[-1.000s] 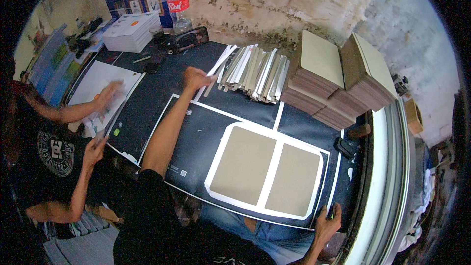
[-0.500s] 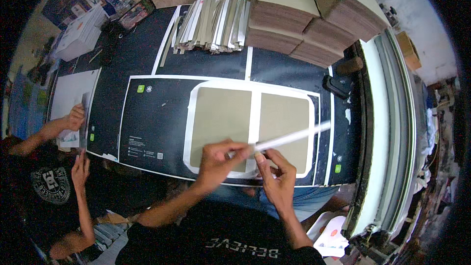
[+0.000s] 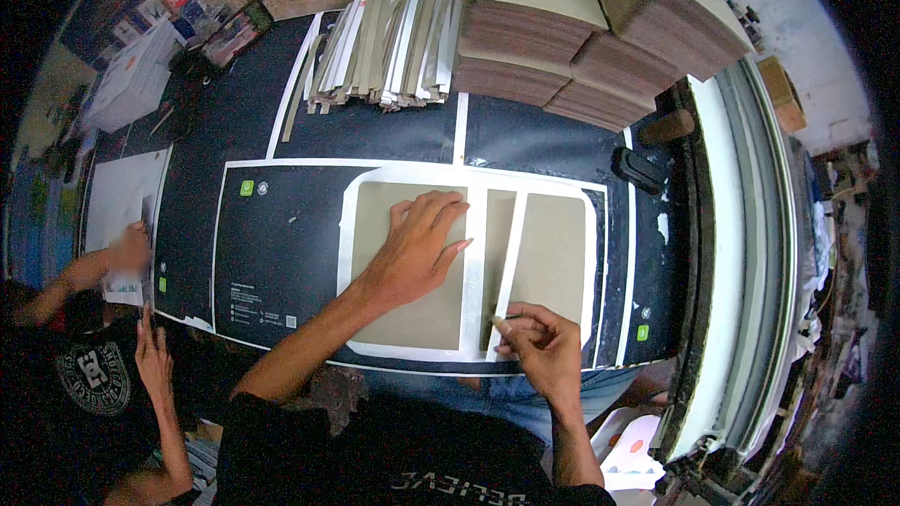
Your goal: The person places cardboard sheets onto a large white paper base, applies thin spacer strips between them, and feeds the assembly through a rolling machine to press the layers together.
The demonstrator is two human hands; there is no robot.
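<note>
Between the thumb and fingers of my right hand [image 3: 546, 347], near the table's front edge, is the lower end of a narrow white strip [image 3: 513, 245]. The strip slants upright over the right grey-brown board [image 3: 560, 253]. My left hand [image 3: 419, 245] is open above the left grey-brown board [image 3: 375, 211], thumb apart and fingers pointing to the white band between the boards. Whether its fingertips touch the board I cannot tell. Both boards lie side by side, framed by a white sheet [image 3: 348, 225] with rounded corners, on a dark printed panel [image 3: 281, 253].
At the back lies a heap of white and grey strips [image 3: 380, 52], with stacks of boards [image 3: 525, 47] beside it. A black block [image 3: 640, 169] and a long roller-like machine part [image 3: 750, 225] are at right. A co-worker's hand [image 3: 131, 248] works on a white sheet at left.
My left hand has left the strip and moved up over the left board, opening. The strip has swung from slanting rightward to nearly upright, still in my right hand. The view has shifted slightly.
</note>
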